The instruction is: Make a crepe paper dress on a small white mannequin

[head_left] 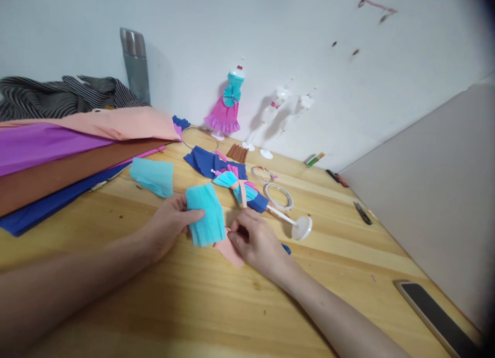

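Note:
My left hand (170, 221) grips a folded turquoise piece of crepe paper (204, 216) between thumb and fingers, held up over the wooden table. Just right of it, my right hand (255, 239) is closed in a pinch at the edge of a small light pink piece of crepe paper (229, 252), which its fingers partly cover. Beyond the hands lies a small white mannequin stand (301, 227) on its side, dressed in dark blue paper with a turquoise bow (232, 182) and a pink strip. A flat turquoise paper piece (154, 175) rests behind my left hand.
Rolls of coloured crepe paper (58, 167) fill the left. A dressed mannequin (228, 105) and two bare ones (274, 105) stand by the wall. Tape rolls (279, 197), a cutter knife (362, 212) and a phone (436, 317) lie rightward; a grey bottle (136, 69) stands behind.

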A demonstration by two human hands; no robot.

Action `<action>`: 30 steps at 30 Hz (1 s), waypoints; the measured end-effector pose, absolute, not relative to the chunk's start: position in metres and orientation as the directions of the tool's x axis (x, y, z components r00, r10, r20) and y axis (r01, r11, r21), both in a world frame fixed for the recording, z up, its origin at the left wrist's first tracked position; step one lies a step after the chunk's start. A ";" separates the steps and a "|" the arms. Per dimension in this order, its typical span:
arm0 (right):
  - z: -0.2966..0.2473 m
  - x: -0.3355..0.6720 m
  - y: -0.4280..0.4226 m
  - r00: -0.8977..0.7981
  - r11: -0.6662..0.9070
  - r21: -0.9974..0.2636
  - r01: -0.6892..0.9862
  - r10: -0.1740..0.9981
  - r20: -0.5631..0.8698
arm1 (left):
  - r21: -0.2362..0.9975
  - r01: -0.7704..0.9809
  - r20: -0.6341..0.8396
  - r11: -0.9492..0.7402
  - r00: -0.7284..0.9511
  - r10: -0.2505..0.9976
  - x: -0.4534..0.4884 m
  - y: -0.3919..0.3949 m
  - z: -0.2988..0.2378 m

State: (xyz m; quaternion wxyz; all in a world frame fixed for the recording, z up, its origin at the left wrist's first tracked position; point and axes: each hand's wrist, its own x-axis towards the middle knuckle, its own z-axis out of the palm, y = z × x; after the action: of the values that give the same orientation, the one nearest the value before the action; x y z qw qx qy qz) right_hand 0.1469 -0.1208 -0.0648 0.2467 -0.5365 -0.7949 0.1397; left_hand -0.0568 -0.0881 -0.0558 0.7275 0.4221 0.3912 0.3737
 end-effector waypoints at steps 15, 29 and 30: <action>-0.056 0.150 -0.126 -0.144 -0.116 -0.987 0.108 0.981 -0.131 | 0.954 -0.207 -0.151 0.218 0.297 0.943 -0.050 -0.084 -0.060; -0.063 0.125 -0.130 0.020 -0.090 -0.993 -0.073 0.996 -0.092 | 0.976 -0.084 -0.142 0.201 0.454 0.880 -0.045 -0.093 -0.060; -0.063 0.126 -0.130 0.033 -0.086 -0.994 -0.073 0.995 -0.089 | 0.974 -0.086 -0.147 0.210 0.463 0.874 -0.045 -0.094 -0.059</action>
State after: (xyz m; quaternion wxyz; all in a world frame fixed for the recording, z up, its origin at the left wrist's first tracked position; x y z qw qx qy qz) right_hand 0.1256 -0.1304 -0.0635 0.5040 -0.5123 -0.4504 0.5299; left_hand -0.0452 -0.0944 -0.0589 0.6791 0.5198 0.3791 0.3535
